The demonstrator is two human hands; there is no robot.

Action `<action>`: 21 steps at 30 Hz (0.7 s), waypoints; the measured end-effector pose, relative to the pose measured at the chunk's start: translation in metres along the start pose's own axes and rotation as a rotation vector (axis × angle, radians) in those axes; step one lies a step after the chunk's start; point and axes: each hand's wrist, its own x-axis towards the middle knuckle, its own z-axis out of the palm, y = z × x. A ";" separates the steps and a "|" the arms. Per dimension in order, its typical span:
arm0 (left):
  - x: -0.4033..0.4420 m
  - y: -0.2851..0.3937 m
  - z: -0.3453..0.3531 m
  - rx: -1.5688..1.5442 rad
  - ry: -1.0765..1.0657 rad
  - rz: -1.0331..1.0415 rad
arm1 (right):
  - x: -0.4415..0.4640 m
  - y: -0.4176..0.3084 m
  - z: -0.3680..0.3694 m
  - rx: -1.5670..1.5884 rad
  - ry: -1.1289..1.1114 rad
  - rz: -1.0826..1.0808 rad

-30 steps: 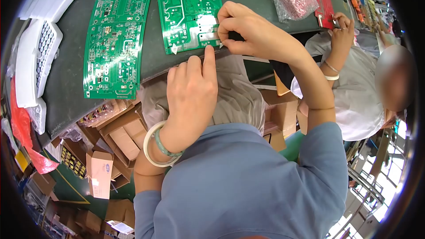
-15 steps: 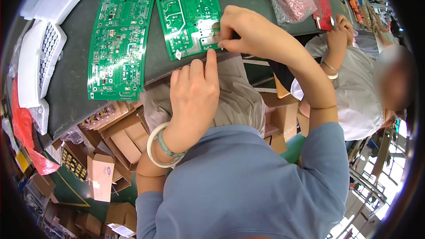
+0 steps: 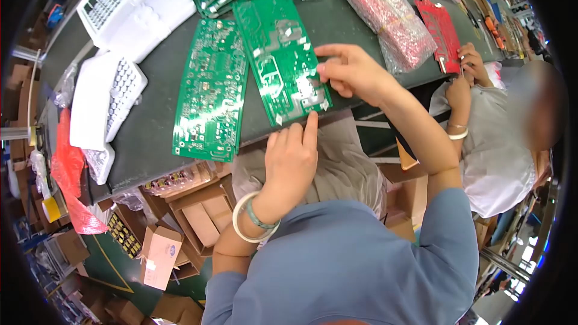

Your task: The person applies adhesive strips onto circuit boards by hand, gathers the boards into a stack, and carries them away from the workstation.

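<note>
From here the circuit board (image 3: pixel 280 63) gleams bright green, patterned with pale traces and silvery patches; the worktop (image 3: pixel 147 129) is dark grey, the shirt (image 3: pixel 349 259) dusty blue, the outer bangle (image 3: pixel 236 221) cream, the plastic sheet (image 3: pixel 69 174) red.

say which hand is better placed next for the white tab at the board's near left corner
Probably the left hand, at the near edge of the board, close to the tab; the right hand is farther.

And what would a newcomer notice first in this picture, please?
Probably the two long green circuit boards, side by side on the dark table, with both hands at the right one. Then the bubble-wrapped bundle beyond them to the right, and the bright red plastic hanging at the far left.
</note>
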 end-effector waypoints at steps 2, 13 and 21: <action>-0.001 0.000 0.001 -0.016 0.026 0.007 | 0.005 0.001 0.004 -0.024 -0.067 0.060; -0.004 -0.003 0.002 -0.011 0.036 0.049 | 0.031 -0.012 -0.003 -0.033 -0.084 0.078; -0.016 -0.010 -0.030 -0.250 0.149 -0.033 | 0.018 -0.035 -0.009 0.029 -0.039 -0.100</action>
